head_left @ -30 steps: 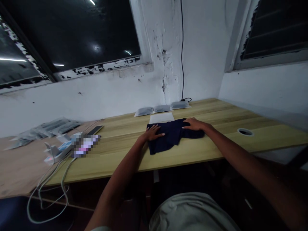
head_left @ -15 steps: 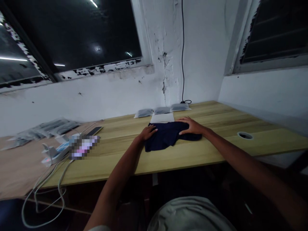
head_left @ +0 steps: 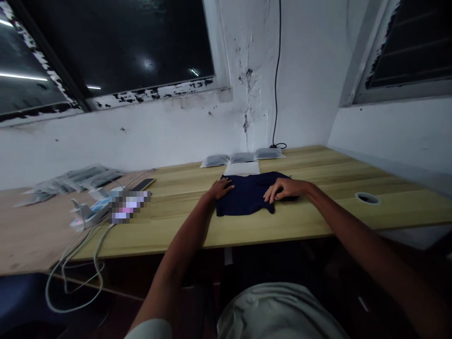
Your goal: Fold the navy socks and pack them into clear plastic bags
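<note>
A dark navy piece of cloth, which looks like a garment, lies spread on the wooden table in front of me. My left hand rests flat on its left edge, fingers stretched out. Over its right part, my right hand has bent fingers apart, with the fingertips touching the fabric near the lower right edge. Part of the cloth is hidden beneath the right hand and wrist. Just behind the cloth is a flat white sheet or bag.
Three frosted packets line the table's back edge by the wall. To the left are a power strip with looping cables, a phone, a blurred-out item and a pile of packets. A round cable hole is at right.
My right hand has shifted from a wide spread at the cloth's upper right to bent fingers nearer its lower edge. The cloth's right side lies flatter and wider. The left hand stays in place.
</note>
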{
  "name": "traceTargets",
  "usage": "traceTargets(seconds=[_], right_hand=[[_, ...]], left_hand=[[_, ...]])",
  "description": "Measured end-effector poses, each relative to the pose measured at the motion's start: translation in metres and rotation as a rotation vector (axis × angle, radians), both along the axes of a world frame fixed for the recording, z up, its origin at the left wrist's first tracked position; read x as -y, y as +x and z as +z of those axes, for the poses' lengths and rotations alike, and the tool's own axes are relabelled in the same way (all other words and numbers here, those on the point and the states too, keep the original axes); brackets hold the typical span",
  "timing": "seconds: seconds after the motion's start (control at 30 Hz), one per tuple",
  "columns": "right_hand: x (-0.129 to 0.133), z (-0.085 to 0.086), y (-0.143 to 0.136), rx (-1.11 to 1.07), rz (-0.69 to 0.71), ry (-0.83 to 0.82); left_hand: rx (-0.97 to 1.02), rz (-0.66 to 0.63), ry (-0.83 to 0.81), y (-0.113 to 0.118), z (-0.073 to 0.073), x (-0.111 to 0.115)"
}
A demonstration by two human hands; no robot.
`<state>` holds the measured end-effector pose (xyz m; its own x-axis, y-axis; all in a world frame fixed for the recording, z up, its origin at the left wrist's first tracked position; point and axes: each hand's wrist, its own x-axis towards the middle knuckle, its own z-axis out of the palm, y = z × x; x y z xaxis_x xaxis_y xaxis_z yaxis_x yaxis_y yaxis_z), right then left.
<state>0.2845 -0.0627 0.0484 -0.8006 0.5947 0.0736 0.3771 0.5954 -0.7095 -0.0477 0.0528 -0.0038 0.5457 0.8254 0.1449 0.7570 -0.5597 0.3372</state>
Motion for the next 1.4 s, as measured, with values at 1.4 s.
traceTargets(seconds=[1.4], right_hand=[[-0.011, -0.060, 0.061, -0.198, -0.507, 0.310]], left_hand=[[0.329, -0.484, 0.173, -0.033, 0.014, 0.037]])
